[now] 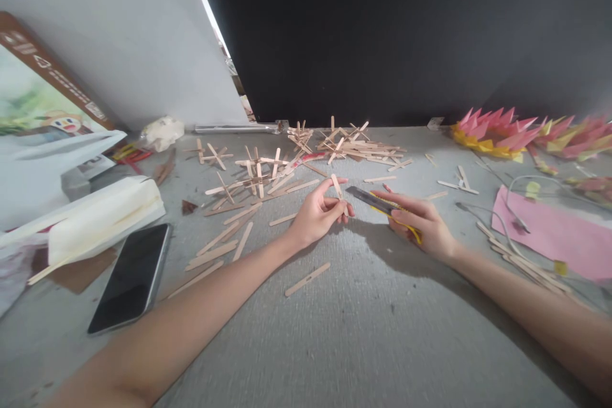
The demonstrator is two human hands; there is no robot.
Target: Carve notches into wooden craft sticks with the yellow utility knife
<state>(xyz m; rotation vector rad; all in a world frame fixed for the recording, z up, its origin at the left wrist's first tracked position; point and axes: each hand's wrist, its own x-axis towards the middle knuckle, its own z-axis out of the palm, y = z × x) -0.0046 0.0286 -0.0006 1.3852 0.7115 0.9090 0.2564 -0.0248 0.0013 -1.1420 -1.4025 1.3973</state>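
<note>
Between the thumb and fingers of my left hand (318, 213) is a wooden craft stick (336, 187), held up at a tilt. My right hand (425, 223) grips a yellow-and-black utility knife (377, 202), whose blade points left toward that stick with a small gap between them. On the grey table below my left hand lies a single craft stick (307, 279) with a dark mark or notch at its middle. Beyond both hands, a pile of craft sticks (368, 150) spreads out, some joined in crossed shapes (258, 169).
At left lie a black phone (131, 277) and a white paper packet (105, 213). Loose sticks (213, 255) lie beside my left forearm. To the right are pink paper (545, 236), a cable (511, 204), more sticks (521, 261) and pink-yellow folded paper pieces (497, 131). A dark panel (421, 32) stands behind.
</note>
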